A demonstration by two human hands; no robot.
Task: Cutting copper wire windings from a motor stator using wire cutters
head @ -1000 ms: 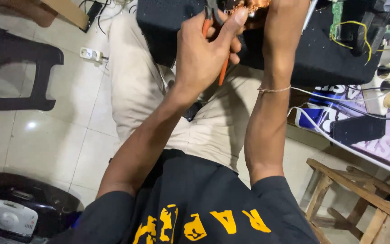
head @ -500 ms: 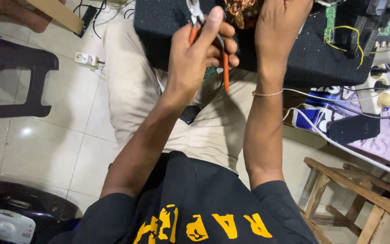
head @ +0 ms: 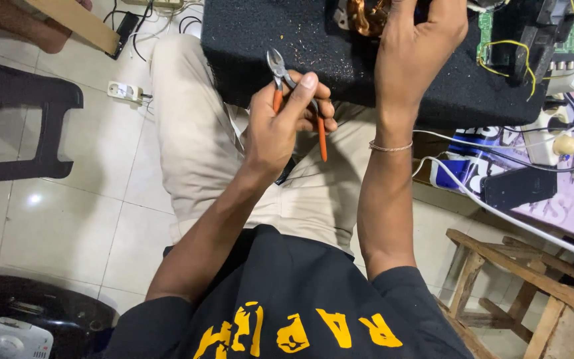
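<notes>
My left hand (head: 284, 123) grips small pliers (head: 286, 85) with orange handles, their metal jaws pointing up over a black foam pad (head: 274, 40) that rests on my lap. My right hand (head: 420, 46) reaches further up and holds a copper wire coil (head: 365, 14) at the top edge of the view; the coil is partly cut off by the frame and by my fingers. A thin bracelet (head: 390, 147) circles my right wrist.
A green circuit board with yellow wires (head: 499, 46) lies at the pad's right. Cables, a black box (head: 519, 187) and a wooden stool (head: 533, 292) are to the right. A dark plastic stool (head: 14, 126), a power strip (head: 125, 90) and another person's arm (head: 14, 23) are left.
The view has shifted, so both hands sit lower in frame. My left hand with the pliers has drawn back from the coil, which stays in my right hand.
</notes>
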